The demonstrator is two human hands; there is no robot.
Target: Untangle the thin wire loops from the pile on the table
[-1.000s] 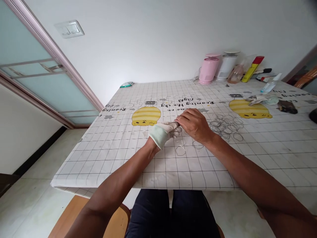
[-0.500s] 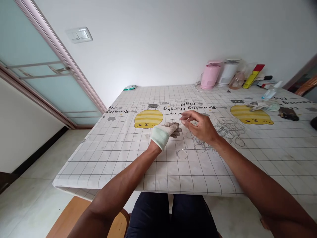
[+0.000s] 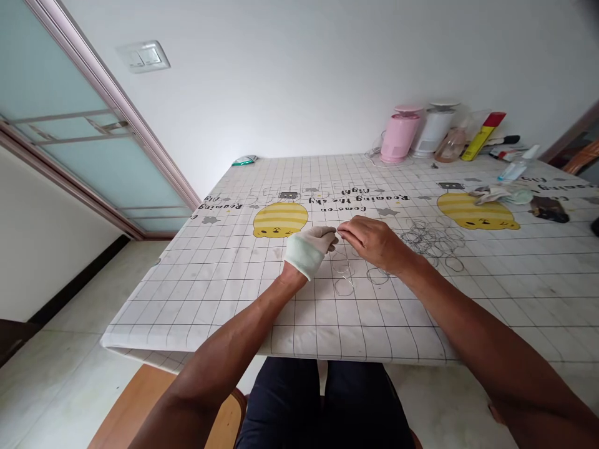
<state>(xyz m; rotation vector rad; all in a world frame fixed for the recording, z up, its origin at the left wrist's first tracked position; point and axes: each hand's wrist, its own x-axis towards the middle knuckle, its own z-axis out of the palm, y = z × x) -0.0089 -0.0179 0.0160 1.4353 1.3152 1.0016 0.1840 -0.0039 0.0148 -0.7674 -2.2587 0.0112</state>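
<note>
My left hand (image 3: 312,244), in a white knit glove with a pale green cuff, is closed in a pinch above the tablecloth. A thin wire (image 3: 347,267) trails below its fingertips and curls into loops on the cloth. My bare right hand (image 3: 372,242) is also closed, thumb against fingers, its tips almost meeting the gloved ones. Whatever lies between the right fingertips is too fine to make out. Beside and partly behind the right hand lies a tangled pile of thin grey wire loops (image 3: 433,240). A separate small loop (image 3: 344,287) rests nearer the front.
A checked tablecloth (image 3: 224,274) covers the table. Along the wall stand a pink cylinder device (image 3: 400,137), a white one (image 3: 433,132), a spray bottle (image 3: 452,144) and a yellow-red can (image 3: 483,137). A crumpled glove (image 3: 503,193) and a dark object (image 3: 550,209) lie at right.
My right hand has closed from a loose, spread shape into a pinch and come up to the left fingertips. The view has shifted slightly.
</note>
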